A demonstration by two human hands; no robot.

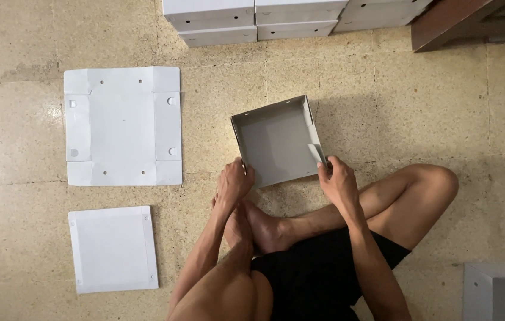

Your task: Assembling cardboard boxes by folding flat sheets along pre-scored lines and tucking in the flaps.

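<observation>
One half-formed grey box (276, 142), open side up, on the speckled floor (383, 107) directly ahead of a seated person's crossed legs.

Position: the box lies just forward of both hands, between them, its near edge closest to the person. It sits slightly skewed, the far wall angled up toward the right. It is close to square in plan; no clear long axis can be told.

Left hand (234, 183): at the near-left corner, fingers curled down over the edge, touching the wall there. Whether it pinches the card or only presses on it cannot be told.

Right hand (337, 178): at the near-right corner, fingers closed in a pinch on a small flap (317, 152) that stands up from the right wall.

Reach: both hands are about equally near, each at its own corner; the right has the more definite hold. The near wall between the two hands looks lower than the other three, so by judgement that is the side not yet stood up.

Nearby items:
- One large flat white blank (123, 126), unfolded, well apart to the left.
- One smaller flat white sheet (113, 249), below it, near the left knee.
- Several stacked white boxes (258, 21) at the far edge of the floor.
- One grey box corner (499, 294) at the lower right.
</observation>
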